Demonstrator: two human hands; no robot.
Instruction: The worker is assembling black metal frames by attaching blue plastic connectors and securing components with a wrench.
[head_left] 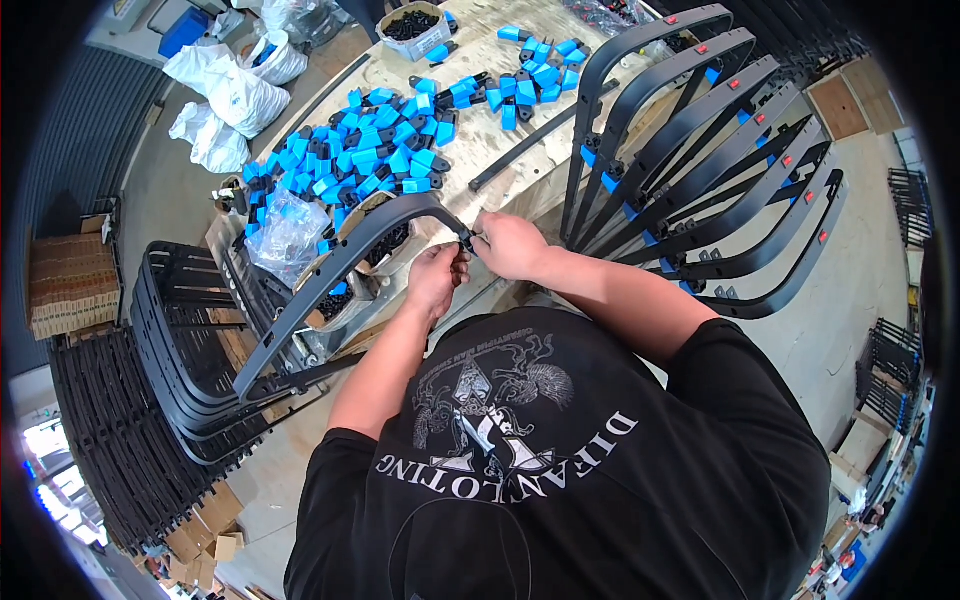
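Black cloth shirt [640,490]; both hands [435,278] [510,246] gripping end of smooth, curved dark bar [322,275]; angular blue pieces [366,160] heaped beyond.

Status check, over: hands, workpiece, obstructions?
Left hand, right hand: closed at one end of curved black frame. Blue-and-black plastic pieces piled beyond it. Nothing visibly blocking either hand.

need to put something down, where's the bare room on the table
Bare tabletop shows between the blue-and-black parts and the loose black bar, and in a strip between that bar and the right hand. Crowded: left, parts and a clear plastic bag; right, black frames.
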